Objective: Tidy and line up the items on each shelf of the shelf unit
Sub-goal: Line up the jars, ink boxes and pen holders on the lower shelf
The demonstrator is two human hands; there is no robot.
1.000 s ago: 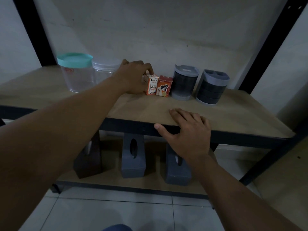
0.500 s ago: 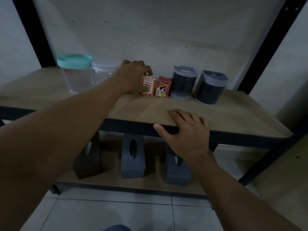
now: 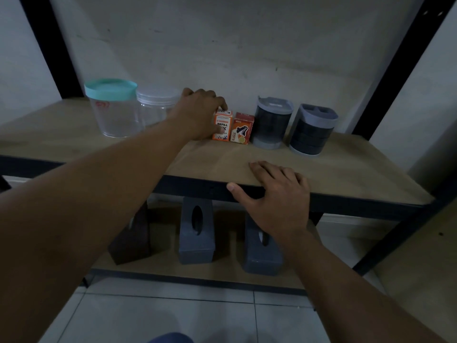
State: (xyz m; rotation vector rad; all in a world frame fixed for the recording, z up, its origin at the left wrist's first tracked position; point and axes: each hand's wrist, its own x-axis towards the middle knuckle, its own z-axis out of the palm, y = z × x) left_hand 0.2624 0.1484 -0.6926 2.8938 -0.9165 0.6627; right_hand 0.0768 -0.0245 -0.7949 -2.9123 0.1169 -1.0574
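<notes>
Upper shelf (image 3: 333, 174), wood top w/ dark metal front edge. Items in a row along the back wall, L to R:
- clear jar w/ teal lid (image 3: 112, 107), upright
- clear jar w/ clear lid (image 3: 154, 106), just beside the teal one, partly hidden by the L wrist
- orange REFILL box (image 3: 222, 125), upright, label facing out
- red-orange box (image 3: 242, 128), upright, touching or nearly touching the REFILL box; can't tell which
- grey lidded canister (image 3: 270, 122), a little apart from the red-orange box
- 2nd grey canister (image 3: 312, 128), near the first, sits slightly further fwd

L hand (image 3: 200, 115): reaches to the back of the shelf, grip closed round the REFILL box, fingers curled over its top, thumb on the front face near the bottom of the label. Box stands on the shelf.

R hand (image 3: 277, 196): flat on the front edge of the shelf, fingers straight and spread on the wood, thumb hooked over the dark metal lip. Holds nothing, grip open.

Lower shelf (image 3: 153, 267): three tissue-type boxes w/ oval slots, standing in a row. Dark brown box (image 3: 131, 241) at L, grey box (image 3: 196, 233) in the middle, 2nd grey box (image 3: 262, 253) at R, partly behind the R wrist.

Black uprights (image 3: 405, 63) at the sides of the unit. Pale tiled floor (image 3: 173, 315) below. Light is dim; small print on the boxes not legible beyond REFILL.
</notes>
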